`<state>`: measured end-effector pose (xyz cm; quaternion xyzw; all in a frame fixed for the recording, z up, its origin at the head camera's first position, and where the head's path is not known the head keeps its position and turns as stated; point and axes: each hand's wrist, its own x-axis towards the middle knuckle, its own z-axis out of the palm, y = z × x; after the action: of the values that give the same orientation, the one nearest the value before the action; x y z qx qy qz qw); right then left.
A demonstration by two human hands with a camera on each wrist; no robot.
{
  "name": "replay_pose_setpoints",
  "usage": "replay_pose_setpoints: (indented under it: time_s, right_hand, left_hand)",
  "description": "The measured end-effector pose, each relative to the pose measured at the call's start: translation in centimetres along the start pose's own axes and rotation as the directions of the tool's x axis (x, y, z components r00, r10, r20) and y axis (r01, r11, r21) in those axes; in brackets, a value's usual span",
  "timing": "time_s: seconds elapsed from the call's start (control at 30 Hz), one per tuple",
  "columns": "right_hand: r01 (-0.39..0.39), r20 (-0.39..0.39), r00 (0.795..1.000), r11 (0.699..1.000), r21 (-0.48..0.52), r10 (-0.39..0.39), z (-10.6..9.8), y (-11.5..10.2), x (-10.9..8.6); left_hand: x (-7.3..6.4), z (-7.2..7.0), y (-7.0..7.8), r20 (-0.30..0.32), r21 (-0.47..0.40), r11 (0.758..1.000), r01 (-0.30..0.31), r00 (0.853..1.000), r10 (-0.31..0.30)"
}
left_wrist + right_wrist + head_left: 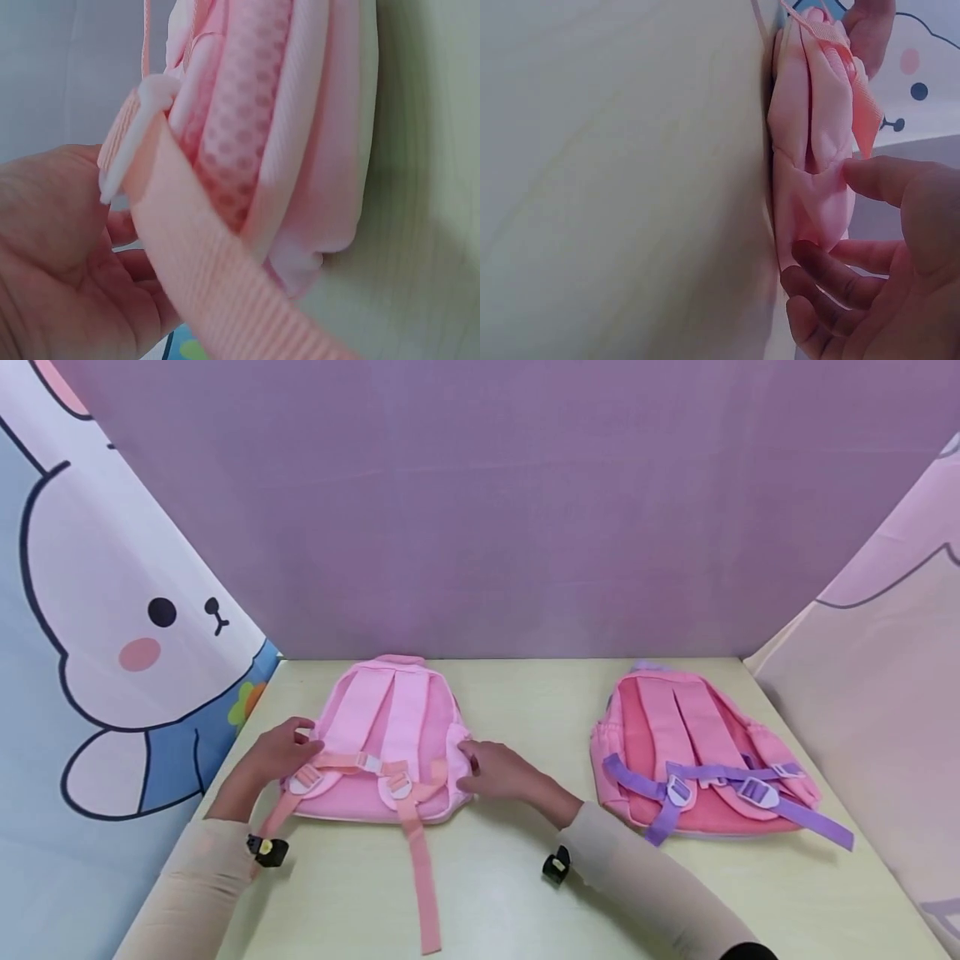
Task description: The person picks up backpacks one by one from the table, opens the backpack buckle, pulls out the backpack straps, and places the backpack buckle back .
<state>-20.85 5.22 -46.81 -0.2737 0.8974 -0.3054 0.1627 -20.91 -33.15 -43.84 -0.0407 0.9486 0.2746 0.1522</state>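
A light pink backpack (405, 700) lies on the table with its back panel and shoulder straps facing up. Its peach webbing straps (422, 877) run through white buckles, and one trails toward the front edge. At its left side is my left hand (281, 752), fingers by the edge near a buckle; the left wrist view shows the loosely bent fingers partly hidden behind the peach strap (187, 232). On the opposite side, my right hand (506, 774) touches the side pocket (817, 202) with thumb and a fingertip, the other fingers loosely bent beside it.
To the right lies a second backpack (690, 752), coral pink with purple straps (810, 822) and white buckles, also back panel up. A purple cloth wall (525, 510) stands behind the pale table (517, 877). Printed cloth with a rabbit (112, 635) hangs at the left.
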Motion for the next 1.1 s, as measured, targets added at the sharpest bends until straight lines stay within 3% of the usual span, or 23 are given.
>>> replay_pose_setpoints:
  time_s: [0.43, 1.1]
  right_hand:
    - [-0.032, -0.004, 0.999, 0.999, 0.009, 0.032, -1.9, 2.1, -2.7]
    - [-0.137, -0.003, 0.991, 0.99, -0.029, 0.137, -4.2, 4.4, -6.2]
  left_hand:
    - [0.5, 2.1, 2.8, 0.039, -0.028, 1.0, -0.001, 0.999, 0.002]
    - [1.1, 4.5, 6.7, 0.065, -0.04, 0.996, -0.076, 0.995, 0.079]
